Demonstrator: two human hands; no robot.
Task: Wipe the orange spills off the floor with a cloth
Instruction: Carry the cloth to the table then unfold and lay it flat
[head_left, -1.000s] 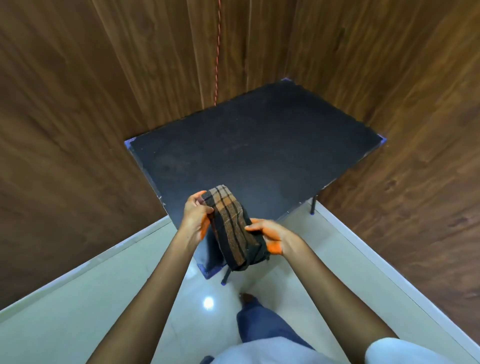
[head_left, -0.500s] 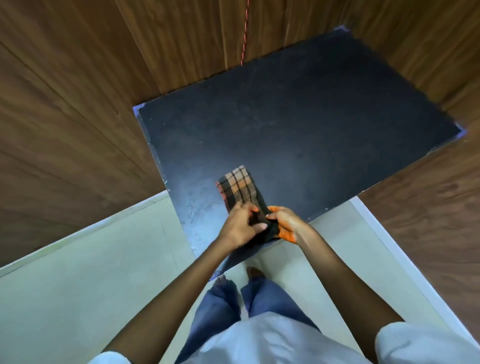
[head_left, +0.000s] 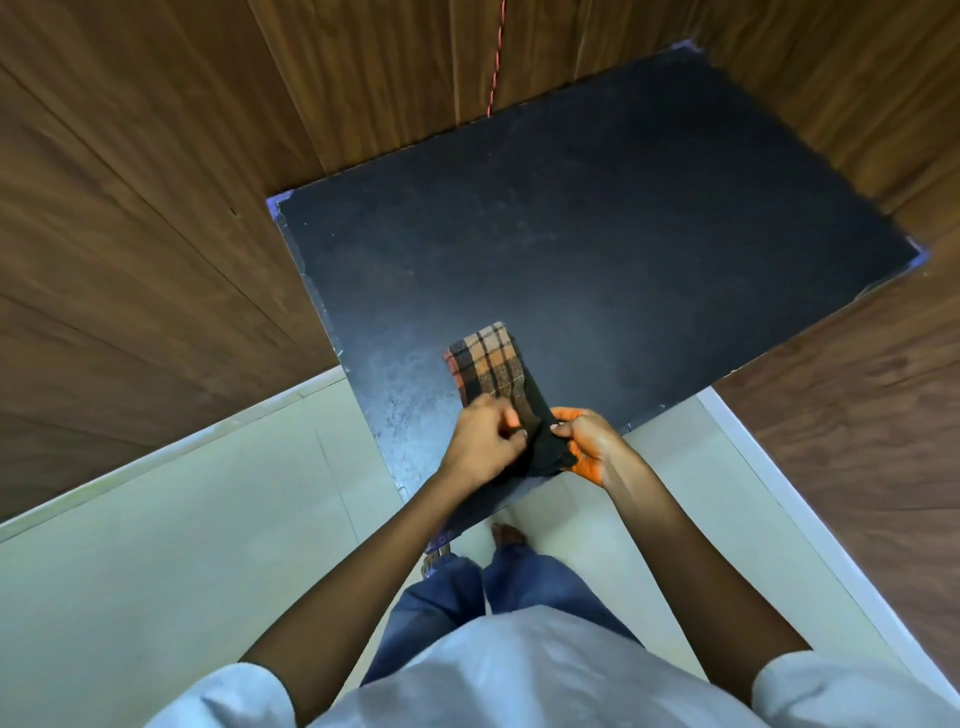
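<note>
A folded checked cloth (head_left: 488, 366), black with orange and tan stripes, lies over the near part of the black table (head_left: 623, 249). My left hand (head_left: 485, 439) pinches its near end from the left. My right hand (head_left: 584, 441), smeared orange on palm and fingers, grips the same end from the right. The cloth's far end rests flat on the tabletop. No orange spill shows on the pale floor (head_left: 182, 545) in this view.
Brown wood-panel walls (head_left: 130, 234) close in the table on the left, back and right. A thin red cord (head_left: 496, 62) hangs down the back wall. My feet and blue trousers (head_left: 498, 582) stand at the table's near corner. White skirting (head_left: 810, 545) runs along the right wall.
The cloth went from being held up between both hands to lying on the table's near part. Both hands have closed on its near end, and my view has moved closer over the table.
</note>
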